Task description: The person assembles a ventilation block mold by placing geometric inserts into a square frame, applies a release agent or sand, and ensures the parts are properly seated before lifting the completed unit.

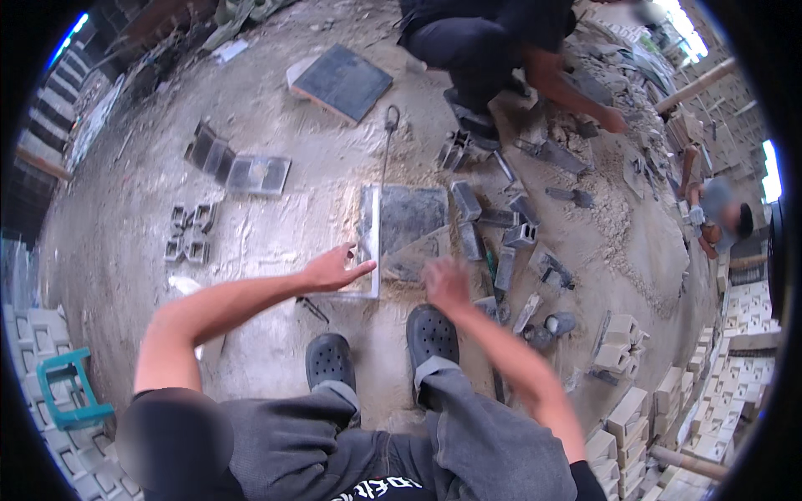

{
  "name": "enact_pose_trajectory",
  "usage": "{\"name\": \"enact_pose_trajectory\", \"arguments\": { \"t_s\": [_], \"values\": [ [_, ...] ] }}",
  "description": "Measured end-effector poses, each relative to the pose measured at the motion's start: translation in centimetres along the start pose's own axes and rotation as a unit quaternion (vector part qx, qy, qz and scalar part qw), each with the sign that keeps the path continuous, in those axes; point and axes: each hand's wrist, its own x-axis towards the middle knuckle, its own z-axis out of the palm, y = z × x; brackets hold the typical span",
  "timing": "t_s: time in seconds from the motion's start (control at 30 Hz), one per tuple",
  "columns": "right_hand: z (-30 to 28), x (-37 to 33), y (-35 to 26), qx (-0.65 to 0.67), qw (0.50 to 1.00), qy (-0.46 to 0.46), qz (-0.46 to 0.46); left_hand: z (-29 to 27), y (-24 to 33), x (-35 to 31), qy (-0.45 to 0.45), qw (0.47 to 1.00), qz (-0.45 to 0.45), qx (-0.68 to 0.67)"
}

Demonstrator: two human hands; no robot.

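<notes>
A dark flat plate (pixel 418 209), dusted with sand-coloured powder, lies on the ground before my feet. Along its left side runs a pale, straight-edged frame (pixel 375 225) with a corner at the near end. My left hand (pixel 336 269) hovers by that edge, thumb and fingers apart, holding nothing I can see; whether it touches the frame I cannot tell. Over the near right corner of the plate is my right hand (pixel 447 284), smeared by motion, its fingers unclear. A thin metal rod (pixel 385 154) with a looped end reaches away from the plate's far edge.
Several grey metal blocks (pixel 466 200) lie right of the plate, near a trowel-like tool (pixel 571 197) and loose sand (pixel 614 234). Hollow blocks (pixel 188 232) sit left. A dark square slab (pixel 342 83) lies beyond. A person (pixel 493 50) crouches ahead; a teal stool (pixel 75 391) stands left.
</notes>
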Motion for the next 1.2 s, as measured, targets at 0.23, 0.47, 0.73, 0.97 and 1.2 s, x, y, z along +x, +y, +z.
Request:
{"name": "enact_pose_trajectory", "arguments": {
  "t_s": [0.23,0.47,0.73,0.97,1.2],
  "values": [
    [-15.3,11.9,1.5,-0.036,0.954,-0.298,-0.002,-4.1,-5.0,-6.3,-0.159,0.93,0.088,0.32],
    [-6.0,16.7,-5.2,0.174,0.915,-0.32,0.173,0.1,-8.5,-5.4,-0.046,0.951,0.128,0.279],
    [-3.4,19.4,-8.1,0.089,0.91,-0.377,0.149,-0.1,-7.3,-7.7,0.068,0.949,0.09,0.295],
    [-0.8,17.5,-6.2,0.164,0.916,-0.325,0.171,-0.6,-7.0,-13.9,0.197,0.952,0.023,0.235],
    [-0.7,14.8,-7.0,0.407,0.824,-0.295,0.261,1.4,-8.7,-14.9,0.096,0.95,-0.296,0.004]
  ]
}}
